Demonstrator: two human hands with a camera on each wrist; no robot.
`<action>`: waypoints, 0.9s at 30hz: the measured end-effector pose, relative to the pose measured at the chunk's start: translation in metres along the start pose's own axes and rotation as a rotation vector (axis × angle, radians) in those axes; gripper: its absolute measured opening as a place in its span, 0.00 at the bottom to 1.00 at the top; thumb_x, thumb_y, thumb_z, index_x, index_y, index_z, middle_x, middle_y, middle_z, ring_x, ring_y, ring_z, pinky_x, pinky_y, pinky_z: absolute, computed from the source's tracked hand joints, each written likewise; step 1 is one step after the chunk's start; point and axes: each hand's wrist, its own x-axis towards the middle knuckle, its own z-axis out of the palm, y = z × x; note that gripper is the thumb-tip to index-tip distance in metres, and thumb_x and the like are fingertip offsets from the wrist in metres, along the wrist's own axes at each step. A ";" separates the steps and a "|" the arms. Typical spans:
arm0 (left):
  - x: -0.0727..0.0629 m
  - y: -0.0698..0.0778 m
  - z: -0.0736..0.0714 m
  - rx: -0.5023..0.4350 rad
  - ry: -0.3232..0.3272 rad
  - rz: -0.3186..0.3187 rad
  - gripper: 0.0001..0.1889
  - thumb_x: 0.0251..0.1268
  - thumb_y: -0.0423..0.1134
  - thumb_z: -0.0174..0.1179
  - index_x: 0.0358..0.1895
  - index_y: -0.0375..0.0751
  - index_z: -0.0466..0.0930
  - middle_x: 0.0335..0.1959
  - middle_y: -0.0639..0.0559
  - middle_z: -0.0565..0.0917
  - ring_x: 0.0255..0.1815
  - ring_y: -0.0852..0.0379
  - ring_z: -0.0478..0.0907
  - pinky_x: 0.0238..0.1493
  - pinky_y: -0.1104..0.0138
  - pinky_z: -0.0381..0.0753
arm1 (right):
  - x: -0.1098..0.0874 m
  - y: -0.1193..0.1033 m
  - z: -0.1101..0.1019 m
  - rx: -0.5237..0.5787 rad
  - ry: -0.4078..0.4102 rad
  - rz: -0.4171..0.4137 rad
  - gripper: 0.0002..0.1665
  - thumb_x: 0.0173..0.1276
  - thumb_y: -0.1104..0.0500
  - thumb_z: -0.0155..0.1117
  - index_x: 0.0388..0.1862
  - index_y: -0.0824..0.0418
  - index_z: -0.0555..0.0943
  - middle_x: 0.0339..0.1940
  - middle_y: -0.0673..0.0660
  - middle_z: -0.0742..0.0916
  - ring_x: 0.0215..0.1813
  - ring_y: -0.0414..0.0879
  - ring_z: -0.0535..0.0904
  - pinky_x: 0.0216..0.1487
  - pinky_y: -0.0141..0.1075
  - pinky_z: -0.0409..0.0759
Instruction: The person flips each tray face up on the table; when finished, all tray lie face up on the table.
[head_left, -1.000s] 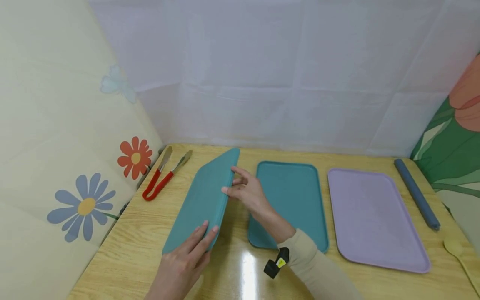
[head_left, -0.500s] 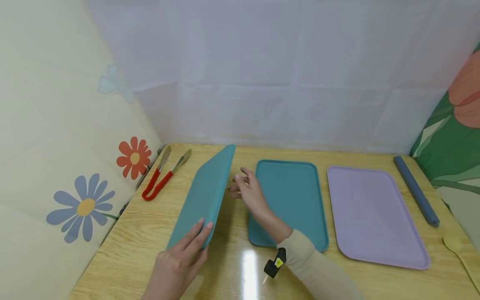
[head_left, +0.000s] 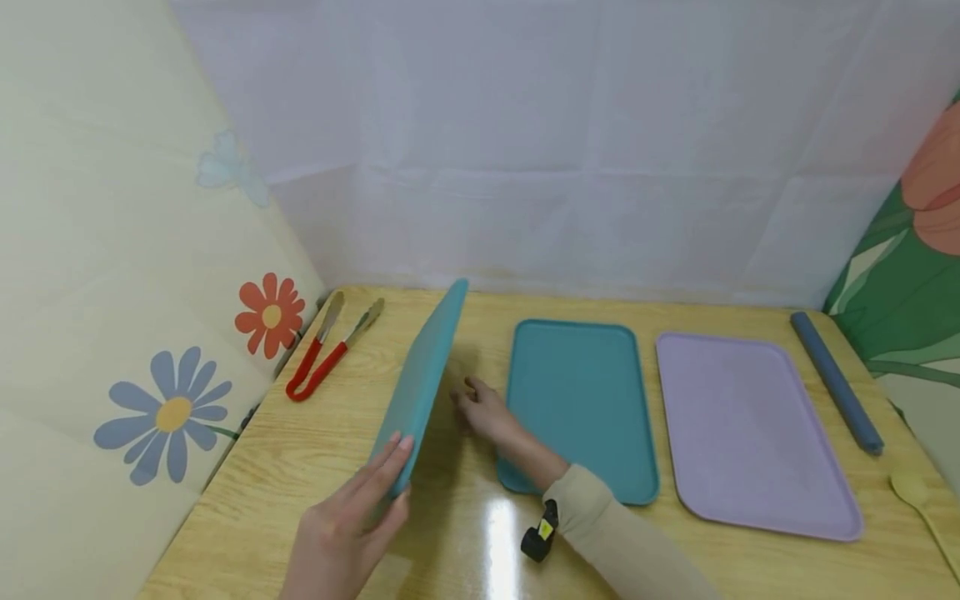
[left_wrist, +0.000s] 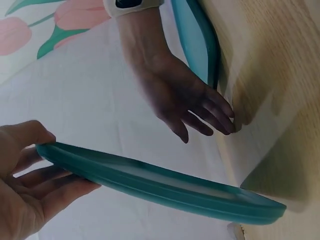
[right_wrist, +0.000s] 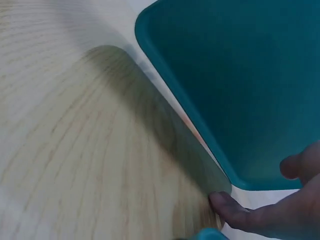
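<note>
My left hand [head_left: 347, 518] grips the near edge of a teal tray [head_left: 422, 379], which is tilted steeply on its side above the wooden table. In the left wrist view the thumb is on one face of this tray [left_wrist: 160, 187] and the fingers are on the other. My right hand [head_left: 487, 415] is low beside the tilted tray, holding nothing, its fingers loosely extended. Seen from the left wrist, the right hand's fingertips [left_wrist: 227, 125] are at or very near the tabletop. A second teal tray [head_left: 577, 400] lies flat, partly behind the right forearm.
A lilac tray [head_left: 753, 433] lies flat to the right, with a blue-grey roll [head_left: 836, 383] beyond it. At the right edge is a yellow spoon [head_left: 909, 492]. Red-handled tongs [head_left: 322, 358] lie at the back left. Patterned and plain cloths [head_left: 525, 167] border the table.
My right hand has let go of the tilted tray's edge and moved down toward the tabletop. The left hand keeps hold of the tray, which has turned more edge-on.
</note>
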 end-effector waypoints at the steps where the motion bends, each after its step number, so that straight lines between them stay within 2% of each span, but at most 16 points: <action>1: 0.001 0.000 0.000 0.000 0.027 -0.005 0.23 0.73 0.51 0.47 0.56 0.40 0.82 0.48 0.43 0.85 0.40 0.49 0.85 0.34 0.75 0.81 | 0.000 0.001 0.002 -0.011 0.001 -0.001 0.35 0.77 0.54 0.49 0.73 0.73 0.55 0.52 0.68 0.82 0.44 0.56 0.81 0.45 0.45 0.81; 6: 0.003 -0.004 0.001 -0.017 0.146 -0.050 0.22 0.71 0.51 0.50 0.53 0.38 0.84 0.43 0.46 0.87 0.44 0.67 0.82 0.33 0.79 0.80 | 0.000 0.002 0.008 -0.035 0.012 0.000 0.34 0.77 0.53 0.50 0.72 0.73 0.58 0.58 0.68 0.80 0.54 0.56 0.79 0.52 0.46 0.79; 10: 0.005 -0.002 -0.004 -0.088 0.133 -0.146 0.22 0.69 0.50 0.52 0.54 0.38 0.83 0.39 0.41 0.87 0.45 0.74 0.79 0.35 0.80 0.79 | 0.000 0.003 0.011 -0.034 -0.005 0.006 0.34 0.76 0.53 0.51 0.72 0.74 0.59 0.58 0.68 0.79 0.56 0.57 0.78 0.56 0.47 0.76; 13: 0.007 0.000 -0.008 -0.114 0.115 -0.209 0.19 0.61 0.36 0.64 0.56 0.39 0.82 0.40 0.39 0.87 0.44 0.74 0.79 0.34 0.79 0.80 | 0.000 0.003 0.011 -0.031 -0.015 0.012 0.34 0.76 0.54 0.51 0.72 0.73 0.59 0.59 0.68 0.79 0.59 0.56 0.77 0.59 0.47 0.75; 17: 0.011 0.001 -0.011 -0.125 0.134 -0.250 0.34 0.39 0.14 0.68 0.56 0.39 0.82 0.41 0.39 0.86 0.44 0.75 0.78 0.30 0.78 0.80 | 0.000 0.003 0.012 -0.025 -0.032 0.014 0.34 0.76 0.54 0.50 0.72 0.73 0.59 0.59 0.67 0.79 0.58 0.56 0.77 0.60 0.48 0.73; 21: 0.015 0.004 -0.014 -0.131 0.144 -0.302 0.33 0.41 0.14 0.68 0.56 0.40 0.82 0.42 0.38 0.86 0.45 0.78 0.76 0.29 0.79 0.79 | -0.001 0.004 0.014 -0.019 -0.042 0.011 0.34 0.76 0.54 0.50 0.72 0.73 0.58 0.59 0.67 0.80 0.58 0.56 0.78 0.62 0.48 0.72; 27: 0.021 0.012 -0.019 -0.129 0.102 -0.460 0.31 0.49 0.19 0.67 0.58 0.49 0.81 0.46 0.43 0.85 0.42 0.76 0.78 0.27 0.79 0.79 | 0.000 0.005 0.015 -0.008 -0.037 0.009 0.34 0.76 0.54 0.50 0.72 0.73 0.58 0.61 0.68 0.78 0.62 0.57 0.75 0.65 0.49 0.69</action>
